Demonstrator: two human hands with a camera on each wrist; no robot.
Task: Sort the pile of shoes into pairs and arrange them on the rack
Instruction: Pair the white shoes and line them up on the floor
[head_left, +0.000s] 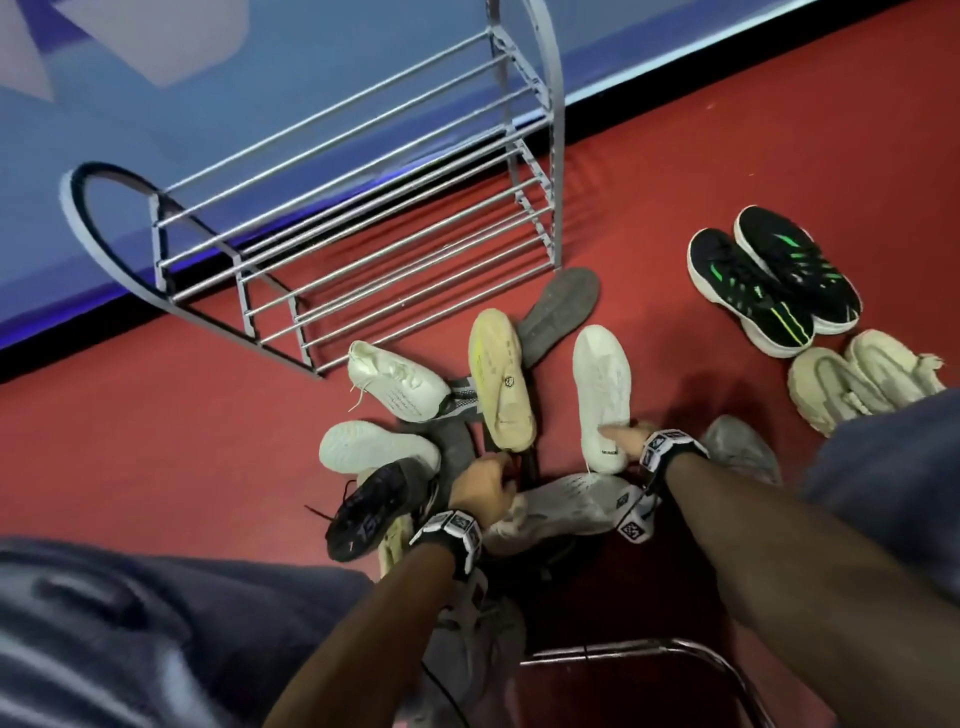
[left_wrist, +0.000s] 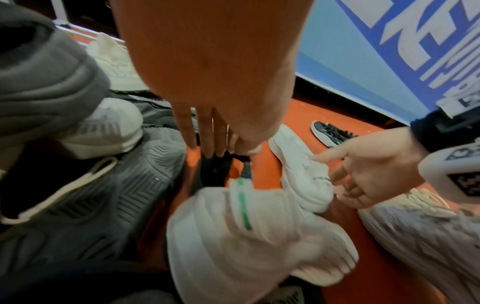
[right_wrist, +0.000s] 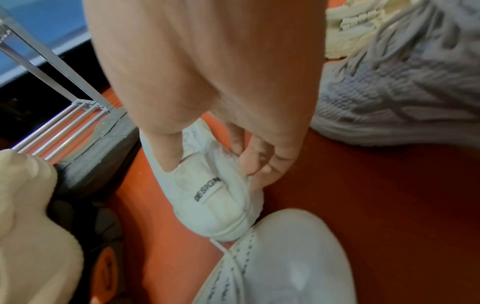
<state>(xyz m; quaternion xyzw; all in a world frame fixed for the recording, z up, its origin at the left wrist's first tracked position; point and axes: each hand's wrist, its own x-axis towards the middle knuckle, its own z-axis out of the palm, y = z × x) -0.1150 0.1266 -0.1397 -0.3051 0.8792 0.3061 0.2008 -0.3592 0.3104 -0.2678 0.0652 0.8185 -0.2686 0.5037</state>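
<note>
Pinching the soft padded heel collar of the white knit sneaker (right_wrist: 207, 197) lying right of the floor pile, the right hand (right_wrist: 233, 127) has a light, pliable shoe, while the left hand's (left_wrist: 207, 82) fingers (left_wrist: 205, 131) tug a black pull-loop (left_wrist: 242, 159).

The rack (head_left: 332, 208) stands by the blue wall, and all its bars are bare, so a hand could reach any shelf. Right in front of the rack, the pile of shoes (head_left: 467, 415) fills the red floor (head_left: 156, 441) and blocks the straight way in. Left of the rack's front the floor is open. To the right of the rack lie a black pair (head_left: 774, 280) and a cream pair (head_left: 857, 384), with open floor between them and the rack.
</note>
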